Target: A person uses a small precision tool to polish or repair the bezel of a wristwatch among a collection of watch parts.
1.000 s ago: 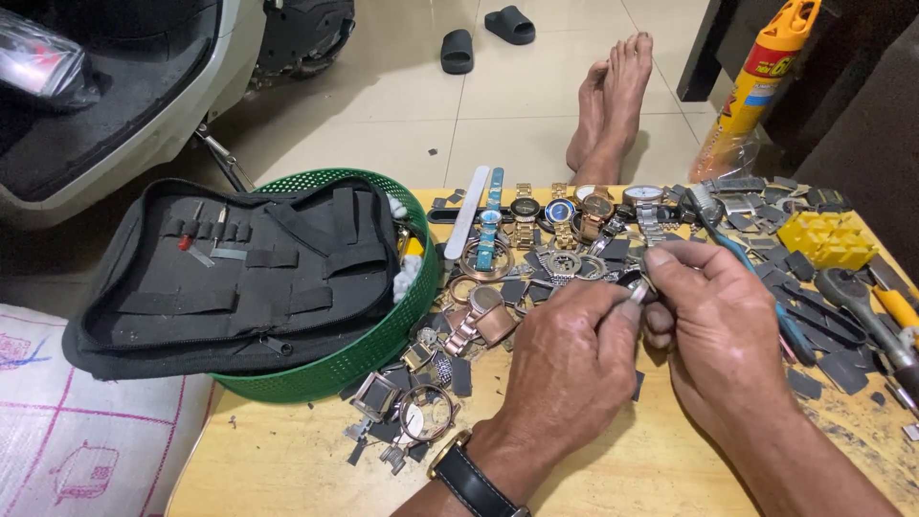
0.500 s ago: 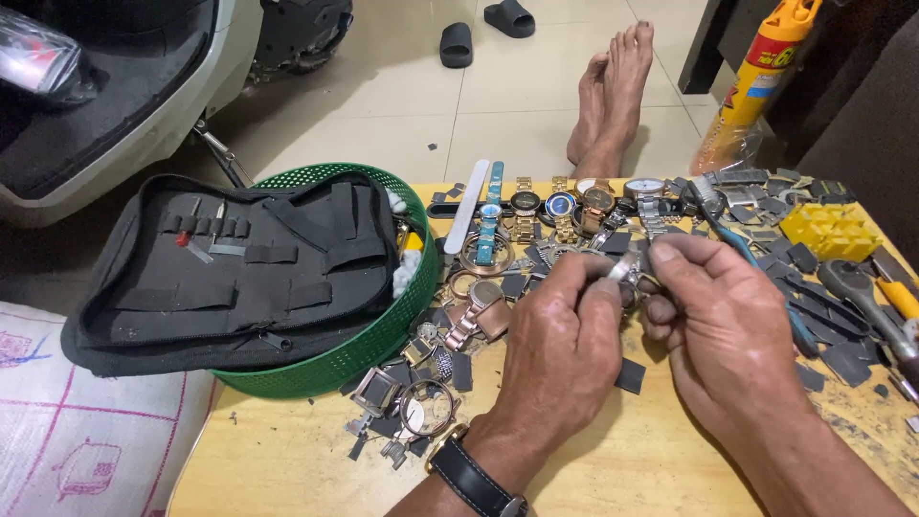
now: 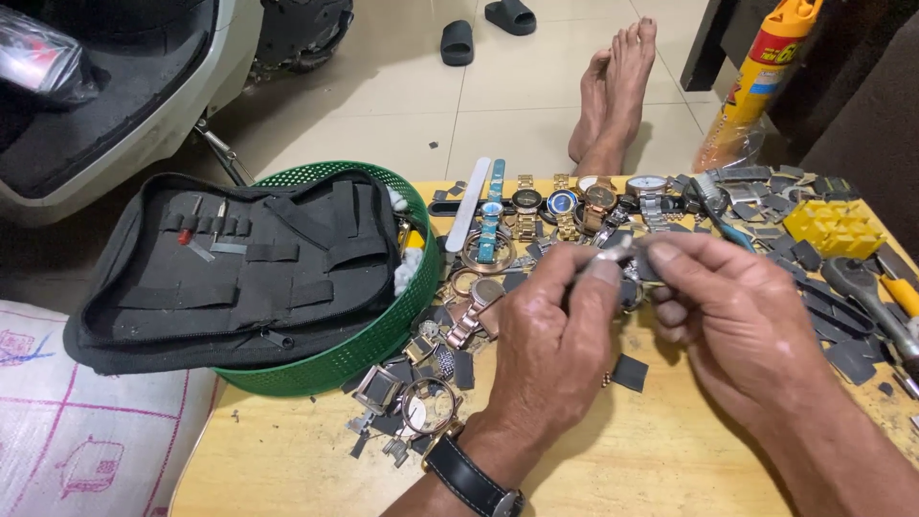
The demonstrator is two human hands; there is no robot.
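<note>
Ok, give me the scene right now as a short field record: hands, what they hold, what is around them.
left hand: pinches a small metal part, worn wristwatch on its wrist
right hand: fingertips meet the left hand at the same small metal part
table: yellow wood, strewn with watches and dark parts
row of watches: along the far edge
green basket: left, black tool case lying open on it
yellow box: far right

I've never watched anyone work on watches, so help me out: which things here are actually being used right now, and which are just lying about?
In use:
- left hand and right hand, pinching a small metal watch part between the fingertips

Lying about:
- row of wristwatches
- loose watch cases and bits
- black tool pouch on a green basket
- yellow box
- spray can
- sandals
</note>
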